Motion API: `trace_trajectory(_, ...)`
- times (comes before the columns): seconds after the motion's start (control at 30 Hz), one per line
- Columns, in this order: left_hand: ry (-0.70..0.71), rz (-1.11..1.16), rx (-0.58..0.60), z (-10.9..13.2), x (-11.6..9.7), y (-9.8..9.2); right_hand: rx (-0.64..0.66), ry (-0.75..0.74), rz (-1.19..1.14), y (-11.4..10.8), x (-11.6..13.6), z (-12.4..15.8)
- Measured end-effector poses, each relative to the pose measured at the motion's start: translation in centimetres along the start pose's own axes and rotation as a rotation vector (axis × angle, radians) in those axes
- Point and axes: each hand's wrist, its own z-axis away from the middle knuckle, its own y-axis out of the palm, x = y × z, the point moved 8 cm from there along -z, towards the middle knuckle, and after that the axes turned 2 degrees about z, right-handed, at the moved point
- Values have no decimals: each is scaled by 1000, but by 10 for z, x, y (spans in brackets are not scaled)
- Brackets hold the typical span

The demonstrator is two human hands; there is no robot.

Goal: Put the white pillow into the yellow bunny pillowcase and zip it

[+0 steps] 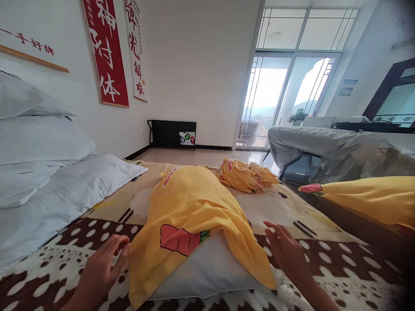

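A white pillow [207, 268] lies on the patterned blanket in front of me, its near end bare. Over the rest of it is a yellow pillowcase [194, 190] with a carrot print, its open edge rumpled and spread towards me. My left hand [105, 263] is beside the pillowcase's left edge, fingers bent, with a gap between thumb and fingers and nothing visible in it. To the right of the pillow, my right hand [287, 248] hovers over the blanket, fingers apart and holding nothing. It is a little away from the fabric.
White pillows [42, 142] are stacked at the left. Crumpled yellow fabric [243, 175] lies behind the pillow on the blanket [343, 250]. More yellow cloth [366, 196] is at the right. Beyond stand a plastic-covered table [311, 138] and a black folded frame [168, 134] against the wall.
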Motion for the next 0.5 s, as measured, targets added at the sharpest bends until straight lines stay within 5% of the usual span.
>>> trace_trajectory(0.1, 383, -191, 34, 46, -30, 28, -75, -384, 65, -25, 61, 28)
trace_trajectory(0.23, 524, -351, 107, 51, -61, 61, 46, -549, 154, -1, 96, 44)
trace_trajectory(0.37, 635, -340, 133, 27, -92, 42, 304, -516, 33, 19, 67, 40)
trace_trajectory(0.43, 636, -289, 160, 19, -93, 18, 353, -470, 9, 5, 45, 28)
trace_trajectory(0.5, 615, -219, 198, 14, -83, -8, 266, -407, 42, -26, 27, 8)
